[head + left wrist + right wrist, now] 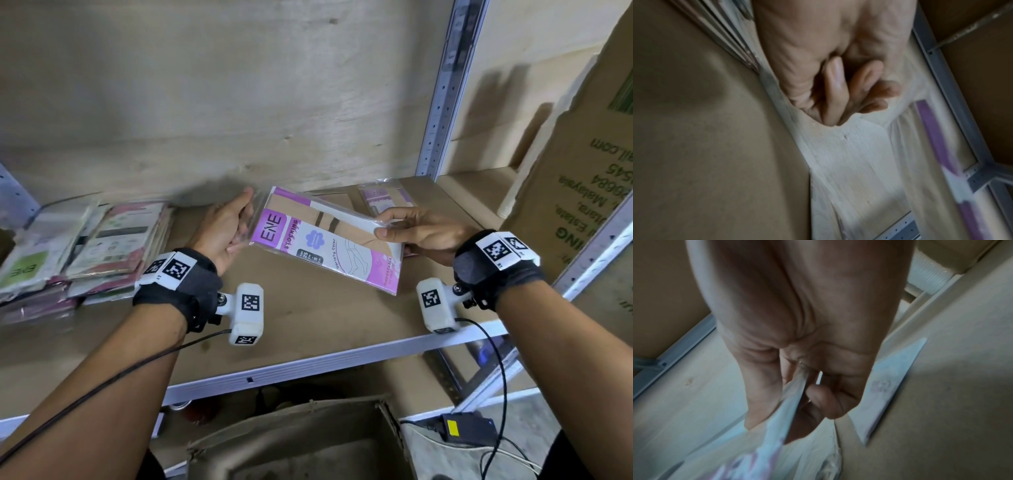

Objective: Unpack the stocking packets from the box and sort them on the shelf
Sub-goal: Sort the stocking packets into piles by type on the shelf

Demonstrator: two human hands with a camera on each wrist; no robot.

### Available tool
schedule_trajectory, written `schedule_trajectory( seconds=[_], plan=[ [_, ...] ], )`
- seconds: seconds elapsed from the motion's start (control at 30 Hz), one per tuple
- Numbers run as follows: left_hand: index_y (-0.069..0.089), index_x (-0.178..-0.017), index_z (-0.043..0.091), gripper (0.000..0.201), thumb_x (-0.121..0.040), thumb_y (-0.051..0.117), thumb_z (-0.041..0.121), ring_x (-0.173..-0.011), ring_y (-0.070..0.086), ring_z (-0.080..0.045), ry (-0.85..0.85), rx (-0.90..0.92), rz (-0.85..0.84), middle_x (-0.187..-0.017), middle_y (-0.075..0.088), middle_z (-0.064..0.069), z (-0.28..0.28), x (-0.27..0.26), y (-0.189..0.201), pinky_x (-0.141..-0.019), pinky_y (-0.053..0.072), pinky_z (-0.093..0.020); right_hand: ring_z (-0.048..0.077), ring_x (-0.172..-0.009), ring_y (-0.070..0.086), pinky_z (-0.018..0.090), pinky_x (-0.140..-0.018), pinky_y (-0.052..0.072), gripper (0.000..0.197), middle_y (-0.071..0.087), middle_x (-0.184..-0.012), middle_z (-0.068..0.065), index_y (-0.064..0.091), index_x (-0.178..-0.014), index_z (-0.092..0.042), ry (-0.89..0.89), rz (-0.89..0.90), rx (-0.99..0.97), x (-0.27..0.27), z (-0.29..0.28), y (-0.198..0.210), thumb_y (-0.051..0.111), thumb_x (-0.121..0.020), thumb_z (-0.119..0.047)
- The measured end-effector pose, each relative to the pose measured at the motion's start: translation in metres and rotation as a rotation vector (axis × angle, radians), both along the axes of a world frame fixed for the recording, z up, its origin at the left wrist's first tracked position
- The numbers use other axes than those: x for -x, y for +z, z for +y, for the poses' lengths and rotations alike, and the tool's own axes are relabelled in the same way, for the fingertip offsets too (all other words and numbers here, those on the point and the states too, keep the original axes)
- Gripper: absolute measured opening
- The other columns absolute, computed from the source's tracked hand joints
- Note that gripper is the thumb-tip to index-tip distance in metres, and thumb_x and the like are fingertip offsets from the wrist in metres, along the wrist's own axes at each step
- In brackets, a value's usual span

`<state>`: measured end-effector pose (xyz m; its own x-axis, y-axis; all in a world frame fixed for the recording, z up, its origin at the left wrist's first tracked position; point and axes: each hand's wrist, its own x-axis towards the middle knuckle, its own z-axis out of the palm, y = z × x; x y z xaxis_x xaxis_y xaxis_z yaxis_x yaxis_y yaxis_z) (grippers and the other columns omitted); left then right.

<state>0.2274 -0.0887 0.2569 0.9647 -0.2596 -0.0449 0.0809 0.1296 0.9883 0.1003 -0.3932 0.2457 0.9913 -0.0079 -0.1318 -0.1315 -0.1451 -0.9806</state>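
My right hand pinches the right end of a purple ENE stocking packet and holds it tilted just above the brown shelf board. In the right wrist view the thumb and curled fingers clamp the packet's edge. To the packet's left, my left hand has its palm turned toward it and its fingers stretched along the packet's left edge. The blurred left wrist view shows loosely bent fingers gripping nothing, with the purple packet beside them.
Mixed stocking packets are stacked on the shelf's left end. Another purple packet lies flat at the back right. A metal upright and a tall cardboard box stand to the right. Below the shelf sits an open brown box.
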Motion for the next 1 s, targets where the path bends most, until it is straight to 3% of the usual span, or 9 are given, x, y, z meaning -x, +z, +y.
schedule_trajectory(
  seconds=[0.07, 0.17, 0.33, 0.4, 0.5, 0.67, 0.8, 0.93, 1.0],
  plan=[
    [0.064, -0.050, 0.025, 0.051, -0.095, 0.059, 0.049, -0.033, 0.039, -0.005, -0.001, -0.040, -0.011, -0.046, 0.050, 0.008, -0.005, -0.003, -0.001, -0.031, 0.020, -0.016, 0.011, -0.070, 0.065, 0.017, -0.053, 0.046, 0.008, 0.072, -0.086, 0.005, 0.068, -0.089, -0.018, -0.021, 0.026, -0.005, 0.004, -0.006, -0.001, 0.067, -0.089, -0.011],
    [0.068, -0.064, 0.022, 0.054, -0.089, 0.053, 0.068, -0.042, 0.053, -0.007, 0.008, 0.037, 0.060, -0.061, 0.065, 0.004, -0.014, -0.004, -0.005, -0.037, 0.038, -0.015, 0.017, -0.074, 0.058, 0.024, -0.057, 0.036, 0.008, 0.065, -0.092, 0.012, 0.065, -0.092, -0.016, -0.081, 0.031, -0.041, 0.010, -0.018, -0.004, 0.065, -0.090, -0.009],
    [0.074, -0.104, 0.009, 0.078, -0.089, 0.038, 0.077, -0.078, 0.076, -0.024, -0.196, -0.035, 0.113, -0.094, 0.078, -0.015, -0.045, 0.020, -0.011, -0.063, 0.060, -0.027, 0.015, -0.060, 0.048, 0.023, -0.049, 0.032, 0.010, 0.059, -0.077, 0.007, 0.061, -0.098, -0.012, -0.205, -0.041, -0.189, 0.009, -0.032, -0.010, 0.063, -0.090, -0.006],
    [0.070, -0.111, 0.015, 0.062, -0.090, 0.051, 0.069, -0.089, 0.076, -0.028, -0.331, -0.164, 0.077, -0.101, 0.077, -0.013, -0.069, 0.034, -0.007, -0.070, 0.062, -0.031, 0.012, -0.055, 0.052, 0.019, -0.044, 0.037, 0.013, 0.066, -0.073, 0.002, 0.063, -0.095, -0.016, -0.276, -0.046, -0.232, 0.007, -0.034, -0.009, 0.067, -0.088, -0.006],
    [0.065, -0.113, 0.017, 0.039, -0.087, 0.073, 0.044, -0.085, 0.077, -0.029, -0.430, -0.226, 0.061, -0.103, 0.075, -0.017, -0.108, 0.051, -0.001, -0.068, 0.061, -0.028, 0.008, -0.047, 0.051, 0.016, -0.041, 0.043, 0.017, 0.069, -0.068, -0.002, 0.064, -0.086, -0.020, -0.396, -0.069, -0.290, 0.004, -0.037, -0.007, 0.071, -0.085, -0.005],
    [0.067, -0.113, 0.000, 0.027, -0.088, 0.073, 0.008, -0.069, 0.075, -0.019, -0.330, -0.253, -0.055, -0.094, 0.075, -0.015, -0.162, 0.055, 0.006, -0.061, 0.061, -0.026, 0.007, -0.053, 0.059, 0.017, -0.043, 0.045, 0.017, 0.070, -0.080, 0.003, 0.060, -0.086, -0.017, -0.512, -0.095, -0.253, 0.000, -0.052, -0.006, 0.075, -0.084, -0.010],
    [0.062, -0.119, -0.010, 0.036, -0.087, 0.073, 0.000, -0.076, 0.073, -0.026, -0.313, -0.344, -0.054, -0.108, 0.071, -0.025, -0.184, 0.047, 0.009, -0.061, 0.062, -0.026, 0.012, -0.069, 0.062, 0.022, -0.052, 0.049, 0.022, 0.070, -0.085, 0.001, 0.066, -0.089, -0.016, -0.608, -0.058, 0.031, -0.004, -0.072, -0.011, 0.083, -0.077, -0.023],
    [0.062, -0.115, -0.013, 0.037, -0.083, 0.076, -0.001, -0.090, 0.074, -0.037, -0.299, -0.518, 0.019, -0.112, 0.069, -0.030, -0.201, 0.039, 0.002, -0.084, 0.061, -0.046, 0.013, -0.068, 0.056, 0.028, -0.064, 0.045, 0.025, 0.063, -0.075, -0.005, 0.063, -0.074, -0.021, -0.625, 0.060, 0.348, -0.011, -0.079, -0.017, 0.086, -0.071, -0.032],
    [0.063, -0.112, -0.010, 0.037, -0.080, 0.080, 0.000, -0.089, 0.075, -0.037, -0.273, -0.615, 0.012, -0.110, 0.070, -0.028, -0.208, 0.038, -0.002, -0.084, 0.060, -0.048, 0.014, -0.070, 0.057, 0.027, -0.066, 0.046, 0.028, 0.062, -0.075, -0.005, 0.062, -0.074, -0.021, -0.615, 0.117, 0.439, -0.012, -0.078, -0.018, 0.087, -0.069, -0.033]
  ],
)
